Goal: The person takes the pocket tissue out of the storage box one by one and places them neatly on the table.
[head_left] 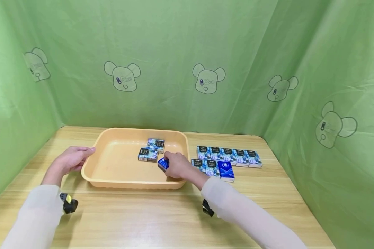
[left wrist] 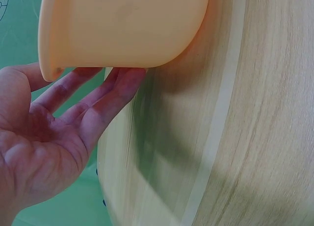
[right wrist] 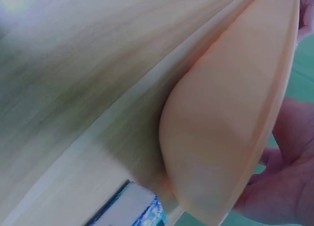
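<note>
My right hand pinches a dark blue tissue pack low inside the right part of a peach plastic tray. Its fingertips are partly hidden by the hand in the head view and by the tray wall in the right wrist view. Next to that pack, two floral tissue packs lie on the tray floor, touching each other. At the tray's left end my left hand holds the rim, the thumb over the edge and the other fingers against the outer wall.
Right of the tray, floral tissue packs lie in two rows on the wooden table. One blue tissue pack ends the nearer row. A green curtain with bear faces surrounds the table's back and sides.
</note>
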Motion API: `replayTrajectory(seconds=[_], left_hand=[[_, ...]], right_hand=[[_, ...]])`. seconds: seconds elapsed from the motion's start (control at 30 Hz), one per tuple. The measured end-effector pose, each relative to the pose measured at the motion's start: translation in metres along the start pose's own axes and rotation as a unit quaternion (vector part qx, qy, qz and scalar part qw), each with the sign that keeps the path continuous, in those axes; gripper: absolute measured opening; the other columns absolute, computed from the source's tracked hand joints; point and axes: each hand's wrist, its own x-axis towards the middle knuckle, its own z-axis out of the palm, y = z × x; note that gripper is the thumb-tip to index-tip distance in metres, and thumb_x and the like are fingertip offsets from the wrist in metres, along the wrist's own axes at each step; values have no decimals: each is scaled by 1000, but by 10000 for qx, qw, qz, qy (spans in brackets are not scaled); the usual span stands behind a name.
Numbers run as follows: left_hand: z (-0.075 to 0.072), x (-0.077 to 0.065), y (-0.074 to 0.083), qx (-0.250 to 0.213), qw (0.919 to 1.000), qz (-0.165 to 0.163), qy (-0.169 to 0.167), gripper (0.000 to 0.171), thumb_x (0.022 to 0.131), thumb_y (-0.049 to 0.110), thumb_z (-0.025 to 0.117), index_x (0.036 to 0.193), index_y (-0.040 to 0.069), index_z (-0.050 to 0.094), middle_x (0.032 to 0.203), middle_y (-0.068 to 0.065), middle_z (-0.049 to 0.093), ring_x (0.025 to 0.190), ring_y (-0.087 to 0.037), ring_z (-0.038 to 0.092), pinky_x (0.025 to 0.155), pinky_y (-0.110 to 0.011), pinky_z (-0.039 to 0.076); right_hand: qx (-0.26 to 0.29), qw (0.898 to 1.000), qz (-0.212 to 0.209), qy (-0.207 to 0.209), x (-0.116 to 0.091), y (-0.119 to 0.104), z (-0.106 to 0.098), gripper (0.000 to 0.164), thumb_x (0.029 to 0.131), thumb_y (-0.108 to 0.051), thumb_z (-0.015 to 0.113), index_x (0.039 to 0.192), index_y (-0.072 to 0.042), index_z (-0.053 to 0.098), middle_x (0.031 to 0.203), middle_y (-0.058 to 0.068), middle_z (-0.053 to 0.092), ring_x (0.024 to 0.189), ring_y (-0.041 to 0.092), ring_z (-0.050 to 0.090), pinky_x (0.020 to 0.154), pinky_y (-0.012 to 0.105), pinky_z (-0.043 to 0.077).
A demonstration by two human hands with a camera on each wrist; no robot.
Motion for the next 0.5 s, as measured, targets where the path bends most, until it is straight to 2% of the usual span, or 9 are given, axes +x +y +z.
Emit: replayTrajectory(seconds=[0.27,0.37,0.5], left_hand=[[1,0,1,-4,10000,-52,-5,75,108,42,43,154,-14,23,108,-7,72,85,-8,69,75,-31,61],[1,0,2,-20,10000,-59,1,75,108,42,44,154,-14,23,105,-4,72,84,-8,69,75,-31,61],[2,-1,2,-51,10000,-35,-11,75,108,42,44,153,-14,23,102,-2,72,84,-8,69,74,-31,61]], right_hand=[[-337,9980,-285,461,-6,-3,-7,38,86,-27,78,118,-9,68,106,8,67,97,22,58,82,33,56],[-166,9966,-381,712,-10,-2,-15,41,86,-30,78,120,-9,68,108,9,67,97,22,57,81,34,55],[131,9932,-424,1072,-13,0,-28,44,86,-26,75,126,-9,67,112,12,66,98,24,58,80,35,56]])
